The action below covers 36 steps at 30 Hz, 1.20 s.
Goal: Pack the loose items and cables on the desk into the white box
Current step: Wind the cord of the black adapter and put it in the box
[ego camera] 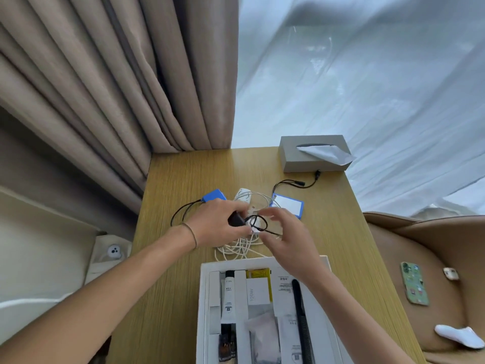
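My left hand (215, 225) grips a small black adapter (236, 219) above the wooden desk (183, 271). Its thin black cable (258, 224) loops to my right hand (288, 237), which pinches it. Under the hands lies a tangle of white cable (236, 249) with a white plug (242, 196). A blue pack (214, 195) with black leads sits at the left, and another blue pack (290, 204) with a white label at the right. The open white box (203, 306) stands at the near edge, holding several small boxes, a tube and a black strip.
A grey tissue box (312, 153) stands at the desk's back right, a black lead with connectors (296, 183) before it. Beige curtains (118, 88) hang at the left. To the right, a tan chair (433, 271) carries a green phone (414, 283) and a white object (459, 336).
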### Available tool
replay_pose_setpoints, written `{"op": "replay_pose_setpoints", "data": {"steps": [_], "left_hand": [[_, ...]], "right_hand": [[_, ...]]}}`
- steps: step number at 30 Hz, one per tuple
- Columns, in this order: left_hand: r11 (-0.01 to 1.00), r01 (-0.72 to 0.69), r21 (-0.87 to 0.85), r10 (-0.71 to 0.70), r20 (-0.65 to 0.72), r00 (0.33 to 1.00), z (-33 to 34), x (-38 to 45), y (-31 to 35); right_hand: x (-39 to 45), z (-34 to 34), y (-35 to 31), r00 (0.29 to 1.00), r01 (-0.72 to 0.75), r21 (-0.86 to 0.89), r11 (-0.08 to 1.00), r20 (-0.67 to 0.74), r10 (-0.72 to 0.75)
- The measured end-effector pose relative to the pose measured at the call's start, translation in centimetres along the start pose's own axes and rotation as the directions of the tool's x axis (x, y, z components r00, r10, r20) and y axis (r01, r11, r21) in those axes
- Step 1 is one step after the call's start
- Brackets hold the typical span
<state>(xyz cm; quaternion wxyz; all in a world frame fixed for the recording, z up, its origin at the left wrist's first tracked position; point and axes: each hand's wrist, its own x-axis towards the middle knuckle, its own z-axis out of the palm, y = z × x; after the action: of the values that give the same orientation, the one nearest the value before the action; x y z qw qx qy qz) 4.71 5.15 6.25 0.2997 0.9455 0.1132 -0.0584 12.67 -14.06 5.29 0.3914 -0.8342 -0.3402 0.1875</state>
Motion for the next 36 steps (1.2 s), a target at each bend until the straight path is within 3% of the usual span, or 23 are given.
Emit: {"op": "replay_pose_setpoints", "data": {"steps": [3,6,8,11,14,17,21,24,26,30,33,36], "left_hand": [[0.954,0.047,-0.297,-0.047,0.007,0.999,-0.8,-2.1,1.2],[0.845,0.023,-0.534,0.002,0.046,0.999,-1.6,-4.1,2.8],[0.673,0.042,-0.739,0.026,0.08,0.996,-2.2,-5.5,3.6],[0.279,0.082,-0.957,0.0,0.085,0.996,-2.6,-7.1,4.2],[-0.081,0.067,-0.994,-0.041,0.07,0.997,-2.3,-8.0,4.8],[-0.286,-0.02,-0.958,-0.059,-0.003,0.998,-2.4,-8.3,5.4],[-0.501,-0.151,-0.852,-0.144,-0.09,0.986,-3.1,-8.4,6.1],[-0.492,-0.203,-0.846,-0.234,-0.096,0.968,-2.6,-7.7,7.3],[-0.405,-0.256,-0.878,-0.33,-0.121,0.936,-2.1,-7.1,8.0],[-0.098,-0.326,-0.94,-0.492,-0.239,0.837,-0.6,-6.8,8.4],[0.222,-0.267,-0.938,-0.472,-0.343,0.812,0.5,-7.1,8.2],[0.515,-0.244,-0.822,-0.37,-0.47,0.801,0.9,-7.6,7.8]], "right_hand": [[-0.1,0.1,-1.1,0.999,0.04,0.031,0.999,0.015,-0.041],[-0.3,0.0,-2.3,0.996,0.011,0.2,0.98,0.082,-0.028],[-0.6,-0.4,-2.9,0.993,-0.02,0.368,0.93,0.115,-0.024],[-1.1,-0.7,-3.6,0.993,-0.047,0.498,0.866,0.118,-0.014],[-1.9,-0.2,-3.9,0.998,0.018,0.398,0.917,0.051,-0.041],[-2.5,-0.8,-4.0,0.994,0.06,0.359,0.931,0.068,-0.091],[-3.9,-0.8,-4.0,0.98,0.119,0.154,0.981,0.138,-0.141],[-5.4,0.5,-4.5,0.977,0.044,0.147,0.988,0.202,-0.073],[-6.1,1.1,-4.7,0.981,-0.017,0.164,0.986,0.196,-0.015],[-7.6,1.5,-4.7,0.965,-0.022,0.155,0.988,0.26,-0.019],[-8.6,0.8,-4.9,0.964,0.042,0.129,0.991,0.257,-0.074],[-8.9,-1.0,-4.8,0.973,0.099,0.182,0.978,0.187,-0.133]]}}
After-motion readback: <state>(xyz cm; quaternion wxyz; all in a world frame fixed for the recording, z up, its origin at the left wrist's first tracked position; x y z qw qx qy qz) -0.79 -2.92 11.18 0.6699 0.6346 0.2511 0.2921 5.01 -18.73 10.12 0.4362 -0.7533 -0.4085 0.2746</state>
